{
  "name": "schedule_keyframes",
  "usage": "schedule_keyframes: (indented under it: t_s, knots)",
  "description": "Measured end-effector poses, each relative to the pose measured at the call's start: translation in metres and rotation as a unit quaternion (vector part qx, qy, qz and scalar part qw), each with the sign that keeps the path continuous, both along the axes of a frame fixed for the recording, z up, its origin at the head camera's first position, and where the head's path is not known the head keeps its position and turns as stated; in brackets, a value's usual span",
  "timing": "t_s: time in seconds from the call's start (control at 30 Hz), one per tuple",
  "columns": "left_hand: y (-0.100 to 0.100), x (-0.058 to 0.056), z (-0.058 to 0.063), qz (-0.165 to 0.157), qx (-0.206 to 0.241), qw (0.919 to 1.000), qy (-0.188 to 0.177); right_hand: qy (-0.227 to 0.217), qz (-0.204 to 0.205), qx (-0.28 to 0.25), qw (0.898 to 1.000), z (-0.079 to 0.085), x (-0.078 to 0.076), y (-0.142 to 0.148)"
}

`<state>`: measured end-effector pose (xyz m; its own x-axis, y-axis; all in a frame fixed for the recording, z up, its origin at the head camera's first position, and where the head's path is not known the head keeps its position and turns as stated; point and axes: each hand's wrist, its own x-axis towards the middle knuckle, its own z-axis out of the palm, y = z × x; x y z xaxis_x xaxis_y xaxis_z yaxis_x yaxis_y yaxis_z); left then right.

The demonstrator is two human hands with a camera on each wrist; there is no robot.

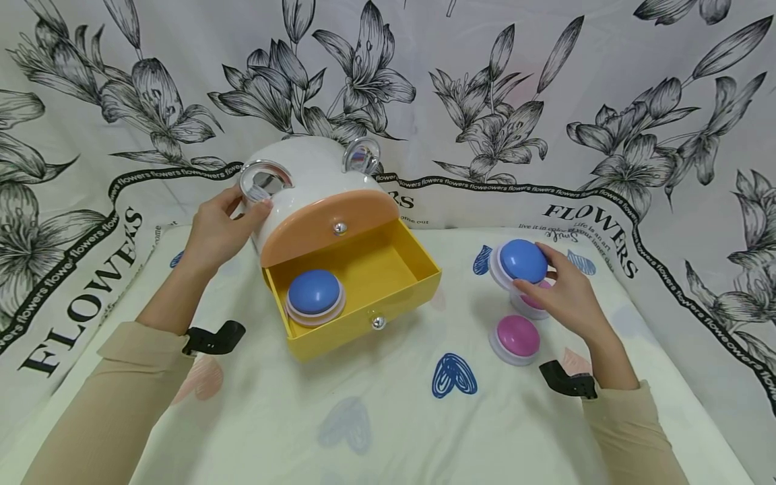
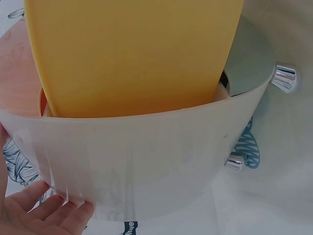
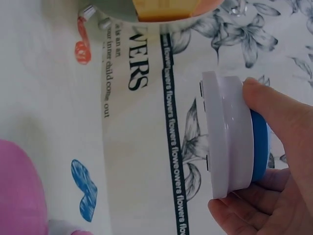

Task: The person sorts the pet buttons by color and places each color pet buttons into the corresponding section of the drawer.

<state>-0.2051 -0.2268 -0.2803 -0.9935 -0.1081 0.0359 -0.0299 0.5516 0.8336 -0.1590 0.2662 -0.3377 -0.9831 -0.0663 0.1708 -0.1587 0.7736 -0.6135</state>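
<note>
A white rounded box with shiny round ears and an orange front panel stands at the centre left. Its yellow drawer is pulled out, and a blue-domed push button lies in the drawer's left end. My left hand grips the box at its left ear, thumb in front; in the left wrist view its fingers lie along the white shell. To the right, my right hand holds another blue-domed push button by its edges, raised above the cloth. Dark feet show on its white base.
Two pink-domed push buttons lie near the right hand: one pink button in front, the other pink button partly hidden under the held one. A pale cloth with hearts covers the surface. A flower-print sheet hangs behind.
</note>
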Motion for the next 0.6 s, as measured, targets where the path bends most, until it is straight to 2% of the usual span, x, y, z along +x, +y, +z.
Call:
schedule_keyframes:
  t_s: [0.3,0.6]
  knots:
    - [-0.001,-0.001,-0.001,0.002,-0.005,1.0,0.001,0.013,0.027,0.005,1.0,0.02,-0.013,-0.031]
    - [-0.001,0.0,-0.001,0.003,-0.005,1.0,0.0,0.006,0.06,-0.012,0.998,0.038,-0.022,-0.065]
